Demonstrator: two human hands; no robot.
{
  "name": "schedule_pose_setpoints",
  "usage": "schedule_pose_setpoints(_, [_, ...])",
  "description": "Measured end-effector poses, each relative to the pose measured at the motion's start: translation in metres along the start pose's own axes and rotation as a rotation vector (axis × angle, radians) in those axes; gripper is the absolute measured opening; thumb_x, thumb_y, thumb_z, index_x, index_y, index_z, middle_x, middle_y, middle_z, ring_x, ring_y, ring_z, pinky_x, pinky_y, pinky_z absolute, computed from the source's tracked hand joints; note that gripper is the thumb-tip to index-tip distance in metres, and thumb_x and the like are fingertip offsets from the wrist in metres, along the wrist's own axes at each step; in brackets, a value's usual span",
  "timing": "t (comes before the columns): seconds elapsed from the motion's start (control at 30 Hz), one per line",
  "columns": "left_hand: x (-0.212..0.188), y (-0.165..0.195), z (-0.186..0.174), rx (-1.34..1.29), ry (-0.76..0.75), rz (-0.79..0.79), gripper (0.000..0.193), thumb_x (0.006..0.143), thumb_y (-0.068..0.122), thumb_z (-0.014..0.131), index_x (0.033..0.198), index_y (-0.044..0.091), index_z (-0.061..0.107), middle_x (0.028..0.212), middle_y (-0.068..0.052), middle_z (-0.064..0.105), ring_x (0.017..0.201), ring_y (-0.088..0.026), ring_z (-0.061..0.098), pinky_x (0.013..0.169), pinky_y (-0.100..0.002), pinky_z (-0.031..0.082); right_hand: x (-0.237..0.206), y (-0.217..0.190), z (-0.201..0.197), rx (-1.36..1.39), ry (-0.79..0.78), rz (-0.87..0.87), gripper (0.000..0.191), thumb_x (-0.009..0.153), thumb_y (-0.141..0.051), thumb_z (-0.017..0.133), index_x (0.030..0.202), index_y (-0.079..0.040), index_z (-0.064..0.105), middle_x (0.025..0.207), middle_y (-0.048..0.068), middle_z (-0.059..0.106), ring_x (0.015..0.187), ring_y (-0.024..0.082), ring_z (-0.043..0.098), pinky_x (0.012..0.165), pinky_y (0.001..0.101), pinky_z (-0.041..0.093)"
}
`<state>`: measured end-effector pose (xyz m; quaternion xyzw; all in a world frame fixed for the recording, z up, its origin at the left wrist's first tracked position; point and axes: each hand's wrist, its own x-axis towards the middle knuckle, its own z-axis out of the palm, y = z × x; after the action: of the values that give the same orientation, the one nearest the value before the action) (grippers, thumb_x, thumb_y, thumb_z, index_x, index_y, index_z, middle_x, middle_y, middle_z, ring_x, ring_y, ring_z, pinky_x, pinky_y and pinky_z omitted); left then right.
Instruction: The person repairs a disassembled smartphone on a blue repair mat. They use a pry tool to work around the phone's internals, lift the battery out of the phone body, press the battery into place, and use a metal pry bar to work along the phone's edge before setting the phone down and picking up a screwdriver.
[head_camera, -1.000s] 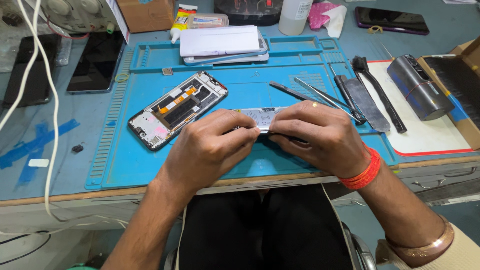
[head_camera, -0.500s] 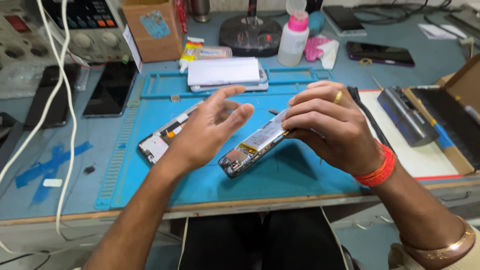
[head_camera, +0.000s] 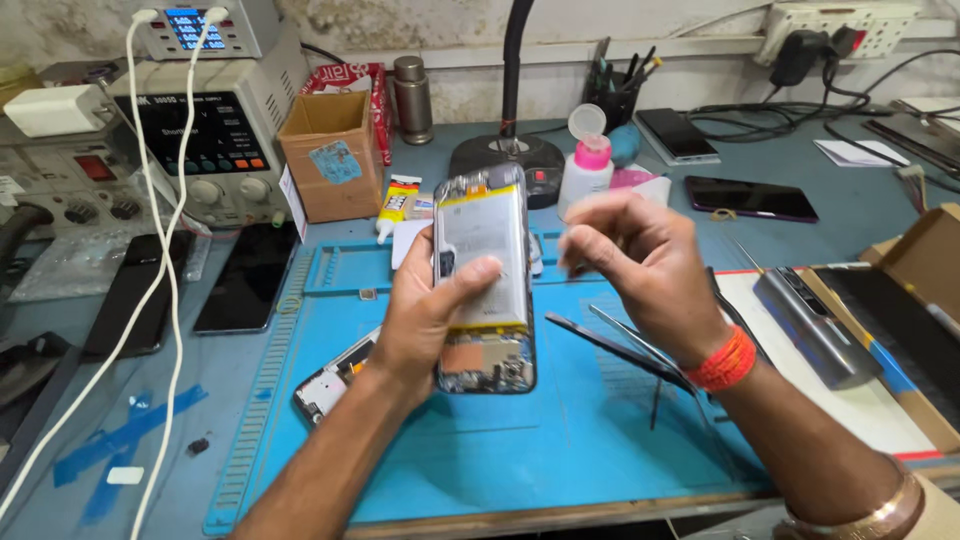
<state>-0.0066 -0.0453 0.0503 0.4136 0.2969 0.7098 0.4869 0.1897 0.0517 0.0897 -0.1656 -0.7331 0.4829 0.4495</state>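
The left hand (head_camera: 425, 320) holds the opened phone (head_camera: 485, 280) upright above the blue mat (head_camera: 480, 450), thumb pressed on its silvery battery, fingers wrapped behind. The right hand (head_camera: 640, 265) hovers just beside it, fingertips loosely pinched on nothing visible. The phone looks light, stiff, fragile inside; its edges seem the safest hold.

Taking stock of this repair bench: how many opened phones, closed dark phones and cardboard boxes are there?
Opened phones: 2, one in the left hand, one on the blue mat
Closed dark phones: 4
Cardboard boxes: 2
Total: 8
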Motion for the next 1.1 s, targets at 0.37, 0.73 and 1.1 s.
schedule_pose_setpoints(0.37, [-0.015,-0.025,0.009,0.089,0.046,0.141,0.058,0.093,0.012,0.073,0.138,0.004,0.037,0.119,-0.011,0.065,0.107,-0.017,0.067,0.094,-0.035,0.06,-0.037,0.034,-0.005,0.319,-0.021,0.445,0.02,0.094,-0.012,0.069,0.107,0.003,0.072,0.098,0.012,0.076,0.089,0.02,0.074,0.075,0.0364,0.065])
schedule_pose_setpoints(0.73, [-0.026,-0.024,0.016,0.122,0.072,0.05,0.066,0.093,0.011,0.071,0.144,0.008,0.031,0.122,-0.01,0.063,0.112,-0.016,0.067,0.097,-0.037,0.059,-0.047,0.042,-0.013,0.304,-0.048,0.505,0.018,0.091,-0.008,0.072,0.1,0.007,0.074,0.096,0.016,0.078,0.084,0.02,0.076,0.075,0.038,0.067])
schedule_pose_setpoints(1.1, [-0.026,-0.035,0.013,0.14,0.068,0.02,0.06,0.093,0.009,0.071,0.14,0.005,0.033,0.12,-0.013,0.066,0.112,-0.019,0.069,0.098,-0.037,0.06,-0.049,0.046,-0.013,0.212,-0.048,0.554,0.015,0.089,-0.007,0.072,0.096,0.006,0.074,0.094,0.01,0.076,0.082,0.016,0.074,0.073,0.0341,0.067])
